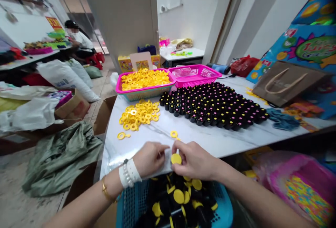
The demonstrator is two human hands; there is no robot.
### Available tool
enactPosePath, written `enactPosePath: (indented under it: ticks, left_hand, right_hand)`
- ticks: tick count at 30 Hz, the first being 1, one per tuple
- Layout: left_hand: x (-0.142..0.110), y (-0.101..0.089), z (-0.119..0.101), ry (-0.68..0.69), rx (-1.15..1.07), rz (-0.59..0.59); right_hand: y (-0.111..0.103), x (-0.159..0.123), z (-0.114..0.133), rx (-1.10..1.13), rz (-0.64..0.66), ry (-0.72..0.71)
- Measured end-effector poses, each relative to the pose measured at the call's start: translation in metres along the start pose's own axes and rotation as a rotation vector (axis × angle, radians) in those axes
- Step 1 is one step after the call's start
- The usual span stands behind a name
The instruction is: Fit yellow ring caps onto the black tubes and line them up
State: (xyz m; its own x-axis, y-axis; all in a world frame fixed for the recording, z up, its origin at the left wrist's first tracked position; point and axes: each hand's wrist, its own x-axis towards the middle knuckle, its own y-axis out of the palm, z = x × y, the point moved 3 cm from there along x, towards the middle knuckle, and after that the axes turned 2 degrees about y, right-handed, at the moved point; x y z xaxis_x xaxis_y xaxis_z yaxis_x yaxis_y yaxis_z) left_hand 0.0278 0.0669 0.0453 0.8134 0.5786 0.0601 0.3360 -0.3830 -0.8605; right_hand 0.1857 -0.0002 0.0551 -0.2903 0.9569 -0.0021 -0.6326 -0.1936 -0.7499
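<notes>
Right hand grasps a yellow disc, fingertips closed over its upper edge, the face left uncovered; the disc sits at 12 o'clock of that hand, between both hands, low over the table edge. Left hand reaches in from 9 o'clock, fingers loosely bent toward the disc, with a pale strip by the fingertips; whether it grips anything I cannot tell. What lies under the disc is hidden. Fingertip hold looks like good practice here: it keeps the small part steady and its face in view, and the two hands work close together, wrists low. At 6 o'clock, a blue basket holds black bottles with yellow tops, heaped at mixed angles. Surface is white marble-look table. At 11 o'clock, loose yellow rings lie in a heap; at 12, a pink-rimmed tray is full of more, beside an empty-looking pink basket. At 1 o'clock, black bottles stand in tight rows, topped with pink and yellow dots. Further right, a brown paper bag lies against a printed carton. Floor at 9 o'clock: green sack, white sacks. A co-worker sits far off at 11 o'clock.
</notes>
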Motion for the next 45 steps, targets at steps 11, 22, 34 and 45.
enactPosePath:
  ticks: [11, 22, 34, 45]
  left_hand:
    - [0.138, -0.008, 0.040, -0.098, 0.389, -0.362]
    - [0.139, 0.002, 0.045, -0.075, 0.397, -0.379]
    - [0.087, 0.001, 0.045, -0.070, 0.130, -0.504]
    - [0.048, 0.008, 0.042, -0.133, -0.017, -0.377]
  right_hand:
    - [-0.010, 0.001, -0.023, -0.222, -0.122, -0.017]
    - [0.005, 0.000, -0.052, -0.305, -0.391, -0.182]
    - [0.014, 0.031, -0.047, -0.242, -0.410, -0.116]
    - [-0.017, 0.048, -0.054, -0.051, -0.447, -0.078]
